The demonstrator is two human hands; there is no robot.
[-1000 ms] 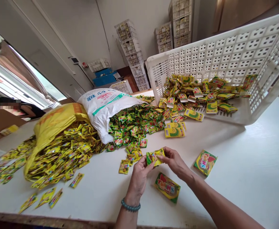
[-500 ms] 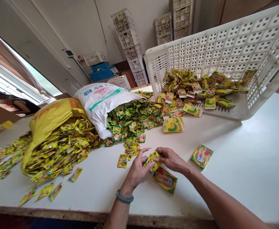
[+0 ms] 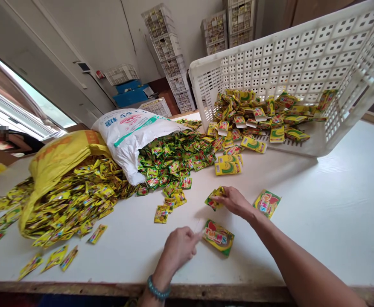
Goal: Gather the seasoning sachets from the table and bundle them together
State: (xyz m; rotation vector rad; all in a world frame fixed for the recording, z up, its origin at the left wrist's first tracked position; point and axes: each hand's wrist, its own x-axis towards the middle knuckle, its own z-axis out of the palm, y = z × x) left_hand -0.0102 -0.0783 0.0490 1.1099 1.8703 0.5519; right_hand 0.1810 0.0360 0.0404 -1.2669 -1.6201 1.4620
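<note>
My right hand [image 3: 236, 202] pinches candy sachets [image 3: 214, 198], yellow and green, above the white table. I cannot tell exactly how many it holds. My left hand [image 3: 181, 248], with a bead bracelet at its wrist, has its index finger stretched toward the left end of a small carton [image 3: 219, 237] marked TWINS. The other fingers are curled and slightly blurred; nothing shows in them. The fingertip is at the carton's edge, and contact is unclear. A second carton [image 3: 267, 204] lies flat beyond my right wrist. Several loose sachets [image 3: 162, 214] lie left of my hands.
A white crate [image 3: 270, 55] lies on its side at the back right, cartons spilling out. A yellow sack [image 3: 62, 151] and a white sack [image 3: 126, 128] spill sachets at the left. Stacked crates [image 3: 166, 51] stand behind the table [image 3: 340, 221]. Another person [image 3: 20, 140] is at far left.
My hands have parted. The left let go of the sachets and moved down toward the near carton; the right keeps them and has moved slightly up and right.
</note>
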